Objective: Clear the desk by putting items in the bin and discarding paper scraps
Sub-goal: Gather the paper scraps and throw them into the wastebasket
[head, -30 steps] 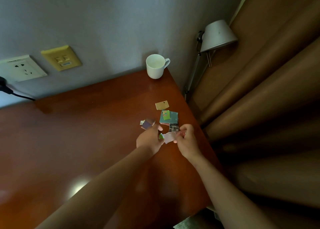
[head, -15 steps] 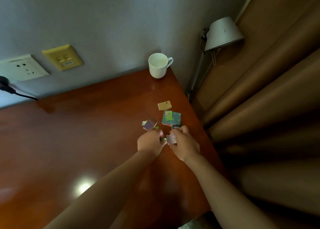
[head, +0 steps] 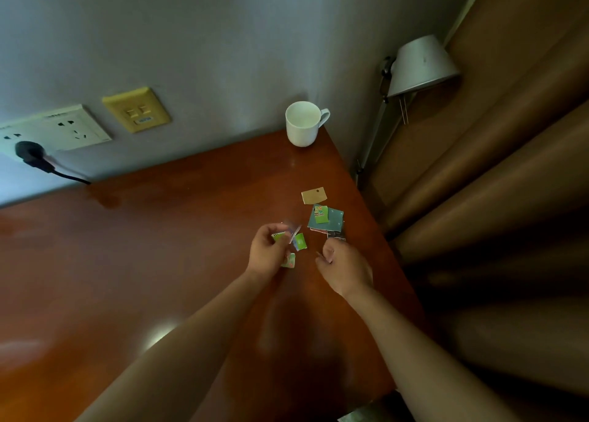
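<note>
Here, both hands hover over the right end of the desk (head: 127, 262), close together but apart. The left hand (head: 267, 252) is curled round a small bunch of scraps (head: 299, 241): green bits poke out past the fingers (head: 271, 230) towards the right hand, and one more shows below the palm. The right hand (head: 345, 268) sits just beside it with its fingers bent inwards; whether they pinch anything I cannot tell, as the fingertips are turned away and dim.

Just beyond the right hand a teal pile (head: 331, 222) of paper lies flat on the wood near the desk's right edge, with a green piece (head: 321, 214) on top. A tan scrap (head: 314, 195) lies just behind that pile.

A white mug (head: 304, 123) stands upright at the far right corner, against the wall. A socket (head: 60, 128) with a black plug (head: 30, 152) in it and a yellow plate (head: 137, 109) are on the wall. A grey lamp (head: 420, 66) hangs past the corner, in front of brown curtains (head: 510, 166).
</note>
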`<move>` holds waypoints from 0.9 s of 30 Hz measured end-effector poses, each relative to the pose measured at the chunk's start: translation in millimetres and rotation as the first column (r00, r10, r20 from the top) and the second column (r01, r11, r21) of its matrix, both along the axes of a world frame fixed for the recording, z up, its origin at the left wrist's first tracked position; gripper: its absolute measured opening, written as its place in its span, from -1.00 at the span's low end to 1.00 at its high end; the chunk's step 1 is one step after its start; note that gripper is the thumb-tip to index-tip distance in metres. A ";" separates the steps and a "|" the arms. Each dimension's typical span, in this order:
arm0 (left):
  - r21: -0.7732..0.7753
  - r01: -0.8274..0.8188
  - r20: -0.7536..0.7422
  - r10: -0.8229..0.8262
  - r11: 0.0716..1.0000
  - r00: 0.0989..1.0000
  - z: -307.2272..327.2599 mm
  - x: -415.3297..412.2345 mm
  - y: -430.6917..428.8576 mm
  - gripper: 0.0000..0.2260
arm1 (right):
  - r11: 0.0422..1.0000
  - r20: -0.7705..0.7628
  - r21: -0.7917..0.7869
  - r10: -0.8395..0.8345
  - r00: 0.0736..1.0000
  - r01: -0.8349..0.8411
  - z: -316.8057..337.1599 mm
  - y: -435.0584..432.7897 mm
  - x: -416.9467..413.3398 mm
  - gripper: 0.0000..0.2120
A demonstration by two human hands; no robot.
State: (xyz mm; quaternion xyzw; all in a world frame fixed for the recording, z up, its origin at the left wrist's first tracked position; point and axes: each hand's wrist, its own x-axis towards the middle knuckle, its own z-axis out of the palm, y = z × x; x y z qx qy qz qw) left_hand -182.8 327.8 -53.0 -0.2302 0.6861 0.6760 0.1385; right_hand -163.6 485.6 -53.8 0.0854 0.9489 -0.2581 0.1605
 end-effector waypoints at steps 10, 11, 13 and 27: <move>0.228 -0.262 0.236 0.208 0.938 0.949 14.0 -1.3 -25.7 -0.85 | 0.325 0.515 -0.670 -0.444 0.733 0.667 17.6 -28.9 -8.0 -0.70; 0.199 -0.235 0.221 0.190 0.951 0.957 12.8 -1.6 -26.6 -0.84 | 0.285 0.543 -0.676 -0.431 0.721 0.680 18.8 -30.5 -9.4 -0.68; 0.096 -0.119 0.162 0.102 0.988 0.982 7.1 -1.0 -27.0 -0.79 | 0.301 0.552 -0.665 -0.418 0.722 0.683 20.3 -32.8 -11.5 -0.73; -0.019 0.136 0.114 -0.133 0.991 0.985 -7.3 0.4 -23.9 -0.91 | 0.975 0.043 -0.193 -0.105 0.994 0.111 -7.0 -38.1 -30.1 -0.73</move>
